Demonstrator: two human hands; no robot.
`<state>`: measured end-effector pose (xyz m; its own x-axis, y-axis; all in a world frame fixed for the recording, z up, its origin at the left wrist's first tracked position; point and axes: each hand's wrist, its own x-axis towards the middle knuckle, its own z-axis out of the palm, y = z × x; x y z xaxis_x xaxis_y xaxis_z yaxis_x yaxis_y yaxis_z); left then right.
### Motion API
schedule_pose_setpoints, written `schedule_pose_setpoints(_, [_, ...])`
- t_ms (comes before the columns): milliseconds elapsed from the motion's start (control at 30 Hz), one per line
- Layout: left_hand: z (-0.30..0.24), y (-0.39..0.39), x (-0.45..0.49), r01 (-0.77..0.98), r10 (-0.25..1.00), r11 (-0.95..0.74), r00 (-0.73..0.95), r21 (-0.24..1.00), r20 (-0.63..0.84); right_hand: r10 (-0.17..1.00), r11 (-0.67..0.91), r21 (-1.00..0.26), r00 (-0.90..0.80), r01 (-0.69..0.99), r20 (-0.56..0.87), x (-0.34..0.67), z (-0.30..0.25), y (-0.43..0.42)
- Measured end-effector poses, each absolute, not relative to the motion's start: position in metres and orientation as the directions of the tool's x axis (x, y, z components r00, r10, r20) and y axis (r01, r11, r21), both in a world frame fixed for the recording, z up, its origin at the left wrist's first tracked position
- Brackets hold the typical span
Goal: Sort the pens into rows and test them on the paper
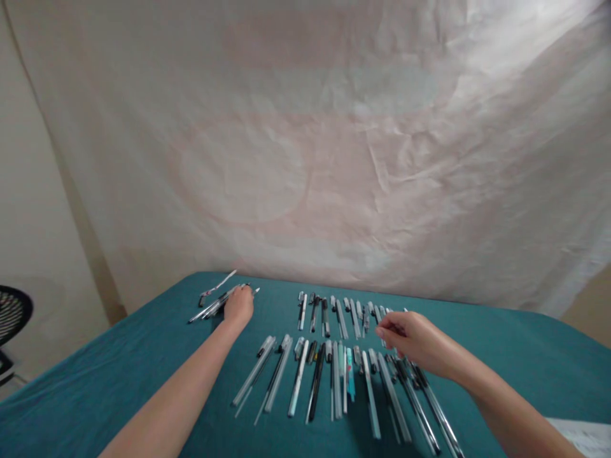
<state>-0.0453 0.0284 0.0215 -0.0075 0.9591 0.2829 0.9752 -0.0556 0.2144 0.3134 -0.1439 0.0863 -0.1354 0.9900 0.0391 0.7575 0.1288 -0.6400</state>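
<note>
Many pens lie in two rows on a teal tablecloth [143, 369]: a near row [334, 381] and a far row [334, 315]. My left hand [238, 305] reaches to the far left, fingers curled over a small loose pile of pens [212, 304]. My right hand [410, 337] hovers over the right end of the rows, its fingers pinched together above the pens; whether anything is held between them is hidden.
A creased pale cloth backdrop [334, 159] hangs behind the table. A dark round fan-like object [12, 312] stands off the left edge. White paper [585, 436] lies at the near right corner.
</note>
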Motion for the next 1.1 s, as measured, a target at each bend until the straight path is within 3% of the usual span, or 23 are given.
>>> schedule_pose_setpoints(233, [0.046,-0.007,0.03,0.764,0.925,-0.362,0.223,0.534,0.308,0.986,0.163,-0.792,-0.117,0.589,0.116,0.284,0.101,-0.116])
schedule_pose_setpoints(267, [0.05,-0.017,0.045,0.703,0.915,-0.401,0.272,0.588,0.299,0.989,0.149,-0.825,-0.101,0.545,0.111,0.28,0.098,-0.112])
schedule_pose_setpoints(333, [0.057,-0.04,0.073,0.419,0.9,-0.391,0.359,0.82,0.246,0.994,0.111,-0.892,-0.059,0.438,0.095,0.272,0.091,-0.107])
schedule_pose_setpoints(433, [0.066,-0.069,0.101,0.183,0.87,-0.321,0.444,0.929,0.213,0.994,0.105,-0.962,-0.001,0.252,0.108,0.265,0.081,-0.102])
schedule_pose_setpoints(567, [0.064,-0.085,0.112,0.057,0.842,-0.244,0.508,0.968,0.183,0.98,0.173,-0.973,0.071,0.15,0.185,0.263,0.073,-0.104])
schedule_pose_setpoints(1100, [0.05,-0.097,0.109,0.062,0.854,-0.174,0.506,0.983,0.119,0.965,0.145,-0.987,0.211,0.075,0.157,0.264,0.065,-0.103])
